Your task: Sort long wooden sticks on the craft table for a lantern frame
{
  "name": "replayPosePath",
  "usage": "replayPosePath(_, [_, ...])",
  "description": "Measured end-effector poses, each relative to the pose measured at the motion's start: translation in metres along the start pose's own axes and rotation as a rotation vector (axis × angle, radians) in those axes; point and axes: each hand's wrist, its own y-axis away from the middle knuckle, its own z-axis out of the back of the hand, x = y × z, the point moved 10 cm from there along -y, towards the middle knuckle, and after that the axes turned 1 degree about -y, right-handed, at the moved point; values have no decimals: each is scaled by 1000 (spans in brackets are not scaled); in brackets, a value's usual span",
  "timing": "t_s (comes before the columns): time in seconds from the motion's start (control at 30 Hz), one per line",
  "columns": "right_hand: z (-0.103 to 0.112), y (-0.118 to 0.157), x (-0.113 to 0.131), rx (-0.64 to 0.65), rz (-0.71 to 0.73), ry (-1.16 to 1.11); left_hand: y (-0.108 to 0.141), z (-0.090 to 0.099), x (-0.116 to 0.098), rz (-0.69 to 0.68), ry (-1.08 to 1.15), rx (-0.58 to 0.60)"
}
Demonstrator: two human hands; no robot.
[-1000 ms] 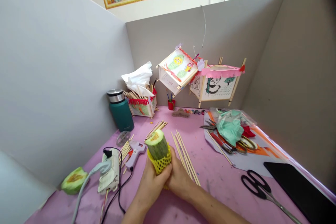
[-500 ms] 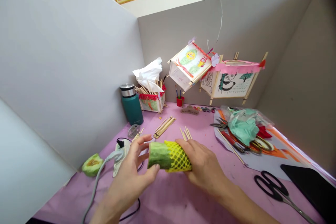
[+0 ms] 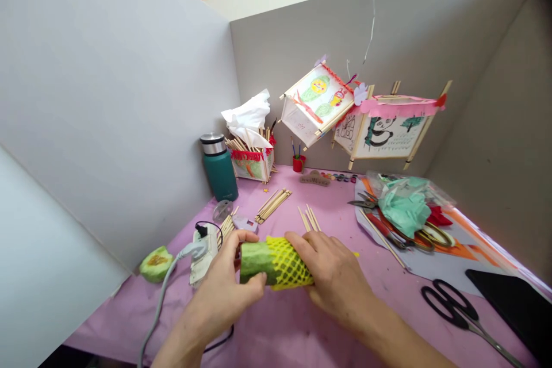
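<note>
A green melon point(image 3: 255, 259), cut flat at its left end, lies sideways above the table's front part. A yellow foam net sleeve point(image 3: 290, 264) covers its right portion. My right hand point(image 3: 334, 267) is wrapped round the netted end. My left hand point(image 3: 228, 276) closes about the bare cut end, thumb in front and fingers at the top and behind, partly hidden. The cut-off melon end point(image 3: 156, 264) rests at the left, its seedy flesh showing.
Left are a power strip point(image 3: 203, 259) with cords and a teal bottle point(image 3: 219, 175). Bundled sticks point(image 3: 273, 206) lie behind my hands. Paper lanterns point(image 3: 317, 103) hang at the back. On the right are scissors point(image 3: 459, 310), pliers point(image 3: 386, 234), coloured paper and a black tablet-like slab point(image 3: 513, 305).
My left hand has closed in on the melon's cut end, its fingers less spread than before. The melon has shifted slightly left, and the camera view has moved a little.
</note>
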Motion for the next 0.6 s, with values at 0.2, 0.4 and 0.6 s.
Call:
replayPosePath(0.2, [2, -2, 6, 8, -22, 6, 1, 4, 5, -2, -30, -37])
replayPosePath(0.4, [4, -5, 9, 15, -42, 7, 4, 11, -4, -21, -111, -95])
replayPosePath(0.6, [2, -4, 6, 39, -71, -35, 6, 5, -9, -58, -59, -1])
